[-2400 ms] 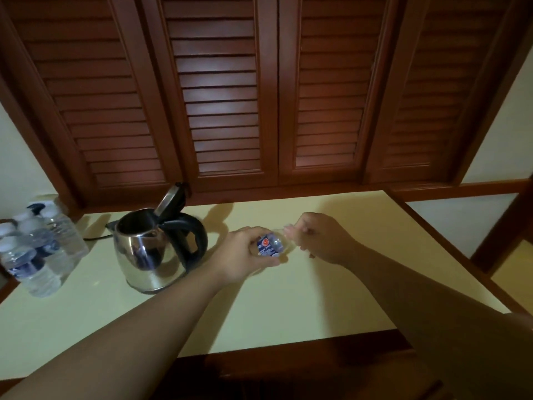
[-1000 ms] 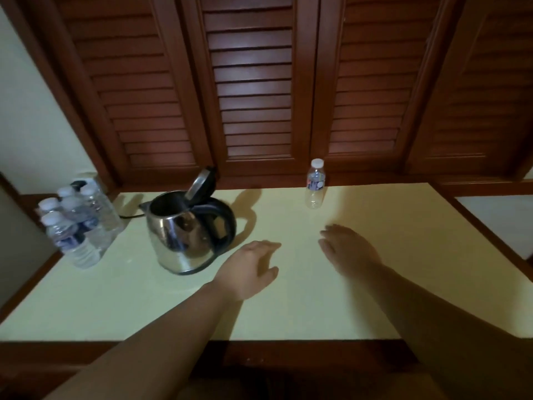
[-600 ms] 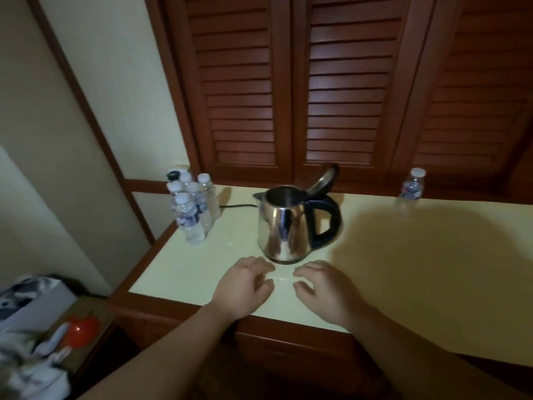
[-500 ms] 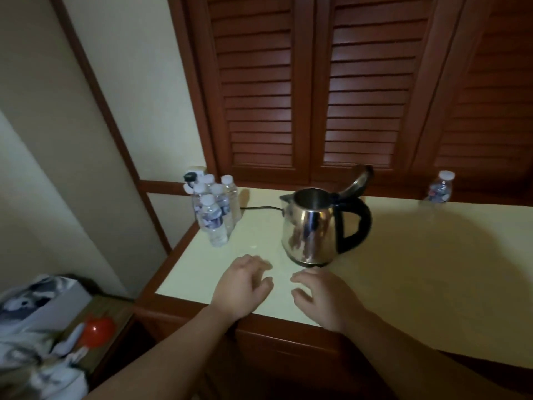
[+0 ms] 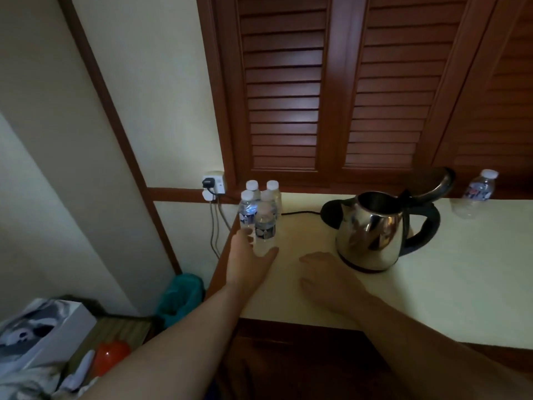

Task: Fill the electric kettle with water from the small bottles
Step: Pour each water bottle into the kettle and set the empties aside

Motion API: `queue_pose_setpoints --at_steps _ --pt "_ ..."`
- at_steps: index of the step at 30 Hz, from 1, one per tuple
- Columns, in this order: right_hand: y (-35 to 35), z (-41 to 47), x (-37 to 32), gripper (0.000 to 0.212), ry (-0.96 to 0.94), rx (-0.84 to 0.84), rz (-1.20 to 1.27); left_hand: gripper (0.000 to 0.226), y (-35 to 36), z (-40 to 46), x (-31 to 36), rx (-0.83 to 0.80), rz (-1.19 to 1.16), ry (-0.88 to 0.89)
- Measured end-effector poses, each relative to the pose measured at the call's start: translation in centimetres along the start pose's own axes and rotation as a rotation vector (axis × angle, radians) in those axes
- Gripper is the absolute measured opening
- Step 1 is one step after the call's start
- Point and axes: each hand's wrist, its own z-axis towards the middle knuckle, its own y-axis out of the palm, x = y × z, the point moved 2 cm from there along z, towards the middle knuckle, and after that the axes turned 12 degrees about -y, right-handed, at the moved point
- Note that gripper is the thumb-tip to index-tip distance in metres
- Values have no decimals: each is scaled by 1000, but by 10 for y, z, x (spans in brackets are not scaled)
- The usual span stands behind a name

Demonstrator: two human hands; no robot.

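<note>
A steel electric kettle [image 5: 372, 235] stands on the pale table [image 5: 447, 298] with its lid [image 5: 432, 184] tipped open. A cluster of several small capped water bottles [image 5: 253, 194] stands at the table's back left corner. My left hand [image 5: 248, 264] reaches to the nearest bottle [image 5: 264, 223] of the cluster, with the thumb on the right of its base and the fingers on its left. My right hand [image 5: 326, 274] rests flat on the table just in front of the kettle and holds nothing. One more capped bottle [image 5: 477, 194] stands alone at the back right.
The kettle's black cord [image 5: 300, 212] runs left to a wall socket [image 5: 214, 183] behind the bottles. Wooden louvred doors [image 5: 288, 96] rise behind the table. Left of the table, lower down, are a teal bin [image 5: 181, 290], a white box [image 5: 49, 333] and an orange object [image 5: 111, 353].
My left hand has moved forward and left from the table's front edge to the bottle cluster and closed around the nearest bottle. My right hand stays flat near the kettle.
</note>
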Motion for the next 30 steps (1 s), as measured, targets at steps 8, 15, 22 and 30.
queue_pose_setpoints --at_steps 8,15,22,30 --pt "-24 -18 2 41 44 145 67 70 24 13 20 -39 -184 -24" --pt "-65 -7 -2 27 10 392 97 52 46 -7 29 -333 -67 151" --pt "-103 11 -5 43 71 329 28 51 49 -25 28 -452 -87 188" --pt "-118 27 -9 31 -68 59 -66 40 43 -24 31 -528 -57 202"
